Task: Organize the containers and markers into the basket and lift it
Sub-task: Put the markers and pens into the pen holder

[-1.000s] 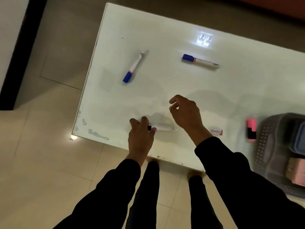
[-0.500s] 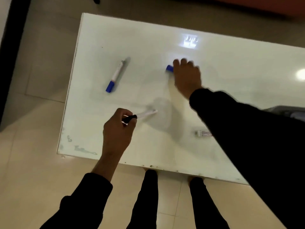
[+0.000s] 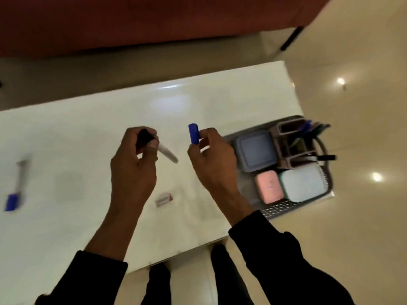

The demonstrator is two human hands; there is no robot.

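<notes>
Fingers of the left hand point(image 3: 132, 170) curl round a black-capped marker point(image 3: 164, 150) mid-frame, the right hand point(image 3: 211, 159) pinches a blue-capped marker point(image 3: 193, 133), beside the basket point(image 3: 277, 209) at right holding containers

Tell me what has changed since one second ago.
The right hand reached out, took the blue-capped marker and brought it toward the basket. The left hand lifted the black-capped marker off the table. The other blue marker stayed lying on the table.
</notes>
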